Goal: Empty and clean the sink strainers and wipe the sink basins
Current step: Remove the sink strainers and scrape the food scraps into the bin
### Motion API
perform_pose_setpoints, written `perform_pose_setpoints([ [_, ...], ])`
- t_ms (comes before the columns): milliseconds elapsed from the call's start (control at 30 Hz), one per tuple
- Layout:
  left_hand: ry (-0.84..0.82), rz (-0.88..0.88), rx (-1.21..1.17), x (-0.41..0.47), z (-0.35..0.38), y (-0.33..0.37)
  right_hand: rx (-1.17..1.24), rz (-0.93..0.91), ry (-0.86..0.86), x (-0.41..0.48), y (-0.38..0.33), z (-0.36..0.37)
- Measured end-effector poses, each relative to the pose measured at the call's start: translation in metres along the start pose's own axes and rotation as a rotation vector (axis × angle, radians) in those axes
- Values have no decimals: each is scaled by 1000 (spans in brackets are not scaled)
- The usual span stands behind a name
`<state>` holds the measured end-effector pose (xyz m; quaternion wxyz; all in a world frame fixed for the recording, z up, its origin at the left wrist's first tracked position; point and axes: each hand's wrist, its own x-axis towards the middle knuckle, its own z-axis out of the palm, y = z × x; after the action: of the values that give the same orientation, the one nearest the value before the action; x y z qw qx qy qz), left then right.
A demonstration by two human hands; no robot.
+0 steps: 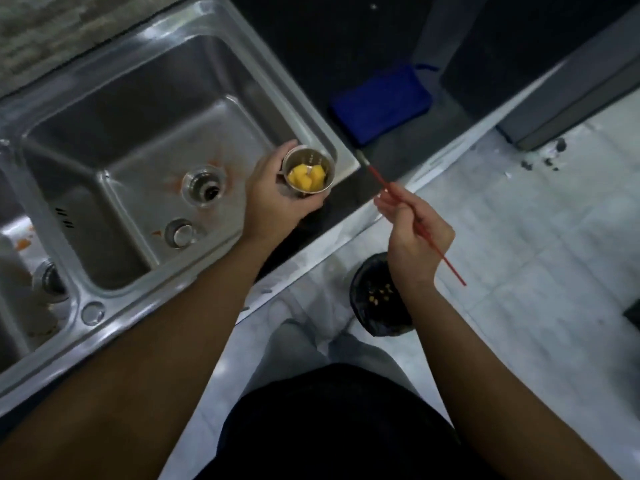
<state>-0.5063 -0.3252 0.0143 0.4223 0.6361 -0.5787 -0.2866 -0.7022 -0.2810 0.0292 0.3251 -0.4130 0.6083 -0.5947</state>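
My left hand grips a steel sink strainer over the sink's right rim. Yellow food chunks lie inside it. My right hand pinches a thin red brush whose tip points toward the strainer, a short way to its right. The right basin of the steel double sink has an open drain hole and orange smears around it. The left basin shows orange residue and its own drain fitting.
A blue cloth lies on the dark counter to the right of the sink. On the white tiled floor below my right hand stands a black-lined bin holding yellow bits. A round overflow cap sits in the right basin.
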Motion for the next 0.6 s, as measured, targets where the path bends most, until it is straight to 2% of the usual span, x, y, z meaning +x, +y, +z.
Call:
perform_pose_setpoints([
  [167,-114,124,-24,-23,82,42,-77,-1,171,4,10,-75],
  [333,-342,23,-7,-60,151,44,-143,-31,300,-5,44,-139],
  [467,-486,-10,66,-80,193,20,-157,88,311,-22,79,-171],
  [600,-633,-21,153,-90,229,-12,-222,163,211,-37,116,-188],
])
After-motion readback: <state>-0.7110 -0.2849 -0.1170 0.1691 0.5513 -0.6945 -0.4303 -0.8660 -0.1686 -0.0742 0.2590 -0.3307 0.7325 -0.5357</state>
